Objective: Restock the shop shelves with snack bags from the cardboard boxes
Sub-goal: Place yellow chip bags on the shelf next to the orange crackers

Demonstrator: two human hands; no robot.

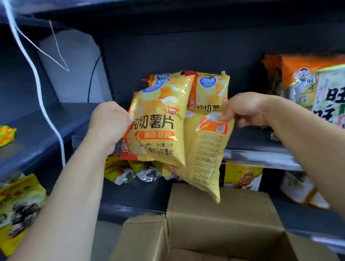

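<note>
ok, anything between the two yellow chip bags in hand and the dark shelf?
Yes: a standing row of yellow chip bags already sits on the dark shelf directly behind the held front-facing yellow chip bag and back-facing yellow chip bag. Shelf to that row's right looks bare.

The front bag (157, 127) is yellow with pale chip pictures, dark lettering, an orange band and a blue oval logo. The turned bag (205, 154) is yellow with fine dark print and an orange label bearing a white patch. The box (213, 218) is plain brown. The shelf (36, 136) is dark blue-grey. The cord (62, 153) is white. The big bag (327, 100) is orange, white and green with black characters.
</note>
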